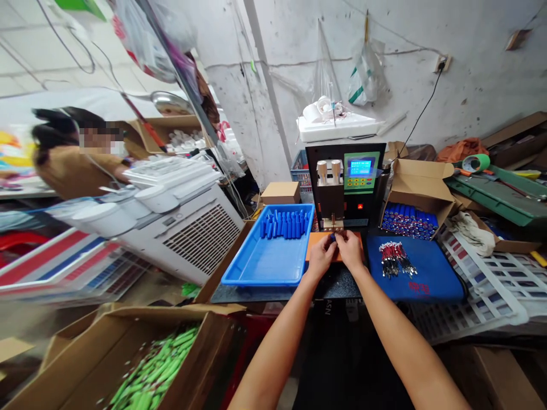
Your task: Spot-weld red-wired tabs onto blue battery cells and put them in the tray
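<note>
Two hands meet on the orange pad [313, 242], just under the electrode tips of the spot welding machine [345, 185]. The left hand [321, 256] and the right hand [350, 250] touch each other at the fingertips, and together they pinch a small blue cell [333, 237], which is mostly hidden between the fingers. Left of the left hand stands a blue tray [265, 263] with a row of blue cells [285, 224] at its far end. Right of the right hand lies a blue mat [421, 276] with a bundle of red and black wires [395, 257]. Behind this mat, an open carton [416, 185] holds more blue cells.
</note>
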`<state>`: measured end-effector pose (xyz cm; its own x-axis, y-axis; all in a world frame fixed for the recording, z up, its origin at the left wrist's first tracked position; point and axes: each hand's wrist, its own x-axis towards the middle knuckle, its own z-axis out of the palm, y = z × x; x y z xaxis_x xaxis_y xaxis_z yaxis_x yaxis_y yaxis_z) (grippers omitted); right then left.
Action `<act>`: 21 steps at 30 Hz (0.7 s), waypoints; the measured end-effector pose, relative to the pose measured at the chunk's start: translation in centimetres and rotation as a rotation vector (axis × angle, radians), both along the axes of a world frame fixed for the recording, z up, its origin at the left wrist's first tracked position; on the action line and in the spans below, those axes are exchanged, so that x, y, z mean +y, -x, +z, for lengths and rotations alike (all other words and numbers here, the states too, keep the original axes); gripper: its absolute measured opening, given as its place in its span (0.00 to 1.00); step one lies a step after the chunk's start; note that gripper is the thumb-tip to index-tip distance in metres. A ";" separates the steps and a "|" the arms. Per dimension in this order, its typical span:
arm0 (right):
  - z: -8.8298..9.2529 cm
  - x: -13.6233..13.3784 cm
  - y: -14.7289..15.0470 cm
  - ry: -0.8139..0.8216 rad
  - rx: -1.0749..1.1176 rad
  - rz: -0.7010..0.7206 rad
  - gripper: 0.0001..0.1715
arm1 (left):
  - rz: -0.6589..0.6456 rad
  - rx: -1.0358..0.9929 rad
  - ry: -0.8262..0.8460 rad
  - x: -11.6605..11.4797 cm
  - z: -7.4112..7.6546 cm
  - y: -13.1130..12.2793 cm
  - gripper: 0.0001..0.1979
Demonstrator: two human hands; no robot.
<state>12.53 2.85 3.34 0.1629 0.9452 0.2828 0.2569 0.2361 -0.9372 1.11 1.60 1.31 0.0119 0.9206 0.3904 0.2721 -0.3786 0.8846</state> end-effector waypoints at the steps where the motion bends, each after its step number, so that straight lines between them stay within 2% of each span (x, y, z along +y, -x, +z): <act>1: -0.1 0.0 -0.1 0.003 -0.003 0.006 0.17 | -0.009 -0.012 0.001 0.0 0.0 -0.1 0.12; 4: -0.7 -0.4 -0.7 -0.003 0.018 0.051 0.18 | -0.039 -0.067 0.019 0.1 0.2 -0.2 0.13; 8: -1.5 -1.4 -1.8 -0.026 0.021 0.050 0.13 | -0.032 -0.109 0.067 0.0 0.5 -0.4 0.13; 14: -2.0 -4.1 -3.8 -0.157 -0.234 0.033 0.11 | 0.060 -0.120 0.198 -1.3 0.8 -2.4 0.20; 18: -2.0 -5.1 -5.4 -0.164 -0.252 -0.106 0.11 | -0.022 -0.185 0.273 -1.7 1.5 -5.4 0.25; 21: -1.9 -4.4 -8.4 -0.104 -0.084 -0.200 0.12 | -0.039 -0.098 0.181 -1.3 2.0 -6.6 0.25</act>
<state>20.94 -1.58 1.49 0.3156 0.8615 0.3978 0.3840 0.2674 -0.8838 7.76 0.31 3.28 0.0188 0.9754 0.2198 0.1696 -0.2198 0.9607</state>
